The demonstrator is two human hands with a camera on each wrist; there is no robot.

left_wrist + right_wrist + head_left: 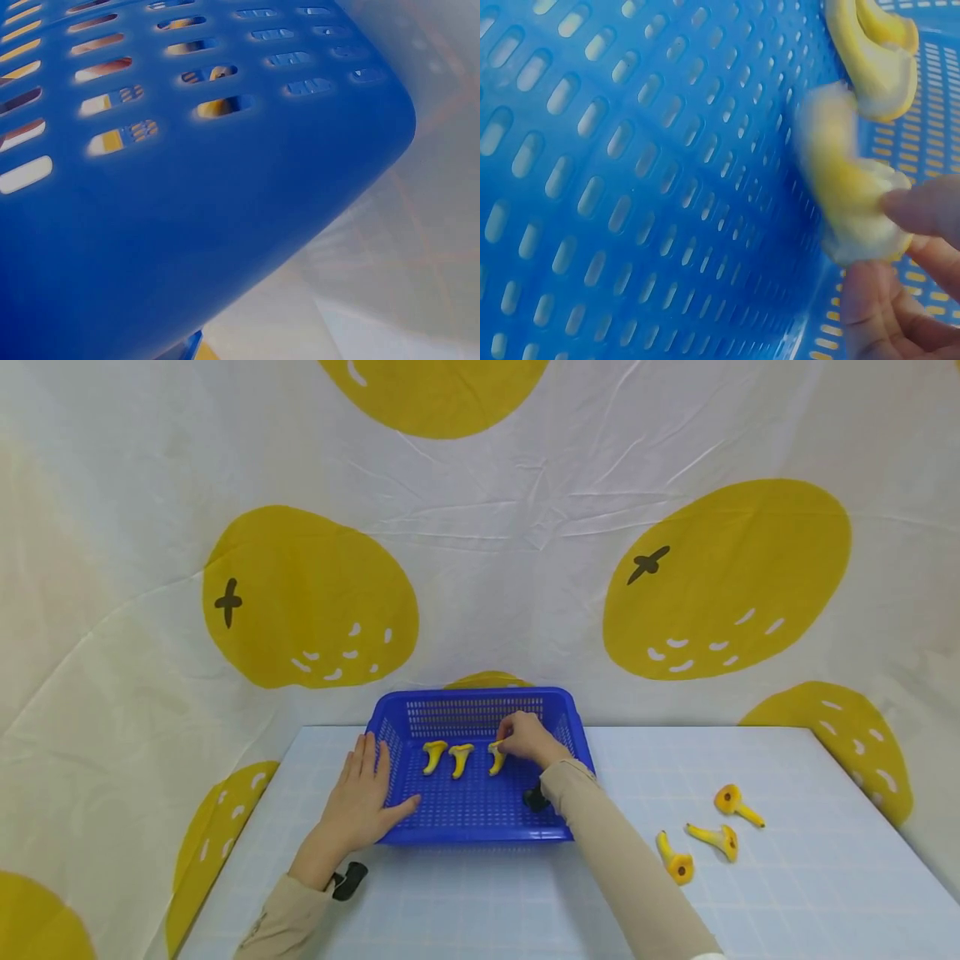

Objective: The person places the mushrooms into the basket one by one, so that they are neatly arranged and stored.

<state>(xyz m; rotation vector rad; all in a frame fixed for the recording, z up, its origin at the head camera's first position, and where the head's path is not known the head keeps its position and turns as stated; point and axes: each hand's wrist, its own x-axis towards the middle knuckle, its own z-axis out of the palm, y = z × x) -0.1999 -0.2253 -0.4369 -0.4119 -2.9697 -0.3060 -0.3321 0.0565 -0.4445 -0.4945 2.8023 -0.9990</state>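
Observation:
My right hand (528, 739) reaches into a blue plastic basket (480, 837) and pinches a yellow mushroom (847, 195) by its cap between thumb and fingers. Its stem points toward the near side of the basket in the head view. To its left, two more yellow mushrooms, one mushroom (433, 757) and another mushroom (461, 760), lie in a row on the basket floor. With its fingers straight, my left hand (358, 802) rests against the basket's left rim. Only the outside of the slotted basket wall (225, 202) fills the left wrist view; the hand itself is hidden there.
On the table (825, 893), right of the basket, lie three yellow mushrooms: a near mushroom (677, 862), a middle mushroom (716, 839) and a far mushroom (738, 804). Behind the basket hangs a white cloth (510, 593) printed with large yellow fruit.

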